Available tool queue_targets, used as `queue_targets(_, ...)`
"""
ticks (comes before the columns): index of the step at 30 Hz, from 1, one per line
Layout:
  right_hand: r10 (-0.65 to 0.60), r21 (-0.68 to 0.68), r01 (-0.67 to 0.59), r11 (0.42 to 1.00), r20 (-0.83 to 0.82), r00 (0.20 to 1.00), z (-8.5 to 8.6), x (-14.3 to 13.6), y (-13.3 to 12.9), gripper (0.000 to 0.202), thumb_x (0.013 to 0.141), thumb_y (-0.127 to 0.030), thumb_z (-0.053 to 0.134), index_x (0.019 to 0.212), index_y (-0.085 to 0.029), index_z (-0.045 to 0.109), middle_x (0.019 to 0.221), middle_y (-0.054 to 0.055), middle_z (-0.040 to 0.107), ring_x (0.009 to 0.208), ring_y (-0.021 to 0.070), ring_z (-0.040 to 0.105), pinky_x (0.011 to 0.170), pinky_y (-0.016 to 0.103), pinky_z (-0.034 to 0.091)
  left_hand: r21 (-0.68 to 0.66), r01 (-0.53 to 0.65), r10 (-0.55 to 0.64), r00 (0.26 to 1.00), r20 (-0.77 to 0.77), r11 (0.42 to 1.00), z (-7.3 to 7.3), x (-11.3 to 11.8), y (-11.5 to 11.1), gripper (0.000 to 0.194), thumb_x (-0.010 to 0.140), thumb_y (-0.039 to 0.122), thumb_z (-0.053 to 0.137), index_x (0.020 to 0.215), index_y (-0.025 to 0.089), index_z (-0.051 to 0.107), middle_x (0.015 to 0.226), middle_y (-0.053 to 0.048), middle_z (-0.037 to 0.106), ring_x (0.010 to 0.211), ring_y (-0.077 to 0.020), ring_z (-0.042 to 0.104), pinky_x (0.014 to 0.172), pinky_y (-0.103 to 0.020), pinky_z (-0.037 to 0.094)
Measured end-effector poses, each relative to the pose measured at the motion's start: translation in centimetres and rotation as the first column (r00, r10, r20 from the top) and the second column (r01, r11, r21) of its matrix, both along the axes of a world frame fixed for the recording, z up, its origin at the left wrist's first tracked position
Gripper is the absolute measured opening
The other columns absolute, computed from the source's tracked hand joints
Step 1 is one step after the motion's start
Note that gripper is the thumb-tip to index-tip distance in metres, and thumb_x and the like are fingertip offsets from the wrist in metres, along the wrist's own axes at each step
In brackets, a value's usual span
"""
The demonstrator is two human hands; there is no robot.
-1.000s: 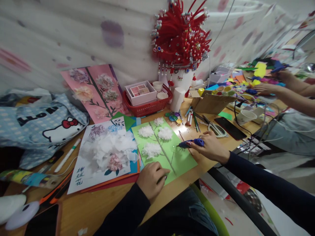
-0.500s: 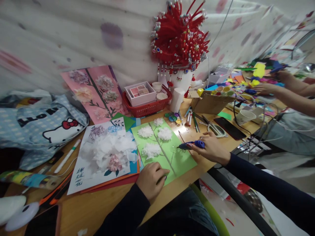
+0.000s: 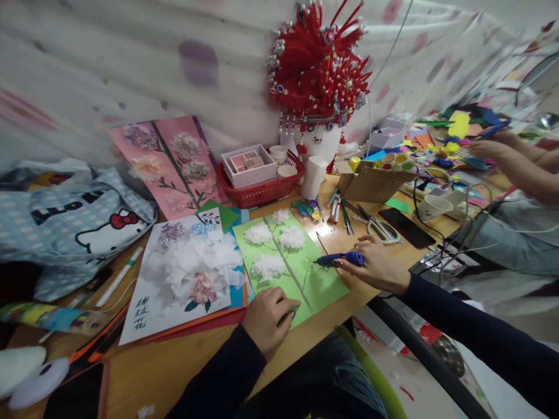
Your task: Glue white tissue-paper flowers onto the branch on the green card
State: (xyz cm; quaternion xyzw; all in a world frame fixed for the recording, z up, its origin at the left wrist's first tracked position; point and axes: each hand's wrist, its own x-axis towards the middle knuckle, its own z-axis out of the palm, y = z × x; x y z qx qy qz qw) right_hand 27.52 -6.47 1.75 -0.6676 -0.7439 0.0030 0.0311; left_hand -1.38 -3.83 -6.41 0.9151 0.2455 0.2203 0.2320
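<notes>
Your right hand (image 3: 378,265) is clamping a blue glue gun (image 3: 344,259) tip-first over the green sheet (image 3: 325,285) on the table (image 3: 209,361), while your left hand (image 3: 268,320), grip unclear, is seemingly steadying the paper.

Clear passage is offered over the near right of the green sheet (image 3: 324,288); its far left is obstructed by white flowers (image 3: 267,266).
</notes>
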Motion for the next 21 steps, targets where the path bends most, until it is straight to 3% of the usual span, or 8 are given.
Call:
queue_targets(7,-0.015,0.009,0.014,1.000,0.081,0.997,0.11,-0.37,-0.34,0.069,0.093,-0.065,0.029,0.049,-0.020,0.057,0.052,0.008,0.062,0.057,0.0192,0.056,0.070,0.035,0.039,0.005,0.009,-0.009,1.000,-0.015,1.000,0.03,-0.02,0.04,0.024,0.086,0.017,0.053,0.103,0.021,0.070,0.082,-0.005,0.058,0.077,-0.0195,0.056,0.068,-0.032,0.041)
queue_targets(15,0.031,0.011,-0.031,0.999,0.015,0.999,-0.28,-0.02,-0.56,0.070,0.092,-0.067,0.028,0.056,-0.019,0.062,0.058,0.008,0.067,0.059,0.0187,0.059,0.085,0.038,0.041,0.001,0.002,-0.002,1.000,-0.015,1.000,-0.16,0.02,0.03,0.025,0.086,0.017,0.052,0.103,0.022,0.070,0.082,-0.006,0.058,0.077,-0.0200,0.056,0.068,-0.033,0.042)
queue_targets(21,0.004,-0.009,-0.004,1.000,0.052,0.999,0.00,-0.56,-0.59,0.073,0.092,-0.069,0.024,0.049,-0.019,0.057,0.054,0.009,0.065,0.056,0.0183,0.057,0.076,0.036,0.040,0.018,0.008,-0.008,1.000,-0.018,1.000,-0.24,-0.01,0.04,0.024,0.087,0.018,0.052,0.103,0.022,0.070,0.082,-0.005,0.058,0.077,-0.0191,0.056,0.068,-0.032,0.041)
